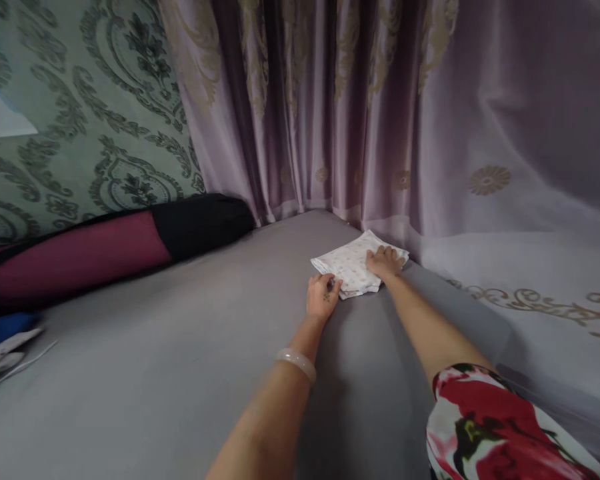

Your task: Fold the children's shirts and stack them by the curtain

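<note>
A folded white cloth (pixel 350 261) with a small faint print lies on the grey bed surface, near its far corner by the curtain. At the cloth's near left edge, my left hand (pixel 323 297) has its fingers curled, with thumb and forefinger pinched on the edge. My right hand (pixel 384 262) rests on top of the cloth toward its right side, fingers stretched out and slightly bent. A pale bangle (pixel 297 363) circles my left wrist, and a red floral sleeve (pixel 495 420) covers my right upper arm.
A long black and maroon bag (pixel 90 257) lies along the patterned wall at the left. Blue and white items (pixel 5 340) with a thin cord sit at the bed's left edge. A mauve curtain (pixel 320 120) hangs behind and to the right, touching the grey bed (pixel 180 373).
</note>
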A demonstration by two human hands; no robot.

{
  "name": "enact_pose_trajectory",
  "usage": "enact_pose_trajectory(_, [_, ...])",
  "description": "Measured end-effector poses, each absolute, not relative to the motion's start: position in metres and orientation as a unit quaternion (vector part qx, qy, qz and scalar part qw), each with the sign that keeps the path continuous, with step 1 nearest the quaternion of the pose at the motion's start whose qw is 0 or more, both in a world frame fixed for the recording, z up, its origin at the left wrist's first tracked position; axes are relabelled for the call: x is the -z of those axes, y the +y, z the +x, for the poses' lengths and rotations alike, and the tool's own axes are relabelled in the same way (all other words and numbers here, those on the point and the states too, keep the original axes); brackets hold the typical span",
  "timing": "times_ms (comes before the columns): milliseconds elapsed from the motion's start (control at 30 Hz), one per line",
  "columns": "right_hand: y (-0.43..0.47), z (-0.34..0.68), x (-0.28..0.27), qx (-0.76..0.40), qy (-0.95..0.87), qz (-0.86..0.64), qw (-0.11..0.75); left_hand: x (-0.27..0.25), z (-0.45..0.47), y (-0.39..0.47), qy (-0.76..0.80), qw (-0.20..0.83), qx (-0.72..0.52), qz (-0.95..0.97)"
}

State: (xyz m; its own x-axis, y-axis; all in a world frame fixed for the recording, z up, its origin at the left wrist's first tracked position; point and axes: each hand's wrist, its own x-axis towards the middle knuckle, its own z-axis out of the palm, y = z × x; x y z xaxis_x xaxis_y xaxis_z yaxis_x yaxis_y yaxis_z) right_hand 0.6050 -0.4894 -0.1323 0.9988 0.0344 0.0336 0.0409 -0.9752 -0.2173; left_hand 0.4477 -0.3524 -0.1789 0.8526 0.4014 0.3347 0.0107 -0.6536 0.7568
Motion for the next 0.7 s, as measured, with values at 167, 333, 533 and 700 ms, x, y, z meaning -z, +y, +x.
enact_pose_trajectory(167, [-0.482,0.6,0.13,0.033,-0.045,-0.995,0.084,0.178,0.449,-0.352,0.113,0.394,-0.236,0.881])
enact_pose_trajectory(333, [-0.456,0.571,0.131,-0.003,-0.149,-0.985,0.089,0.18,0.451,-0.352,0.122,0.42,-0.249,0.864])
enact_pose_trajectory(533, [-0.446,0.546,0.146,0.025,-0.172,-0.982,0.077,0.179,0.451,-0.346,0.237,0.562,-0.305,0.732])
enact_pose_trajectory(700, [-0.449,0.545,0.146,0.062,-0.159,-0.981,0.087,0.173,0.447,-0.343,0.258,0.611,-0.305,0.683])
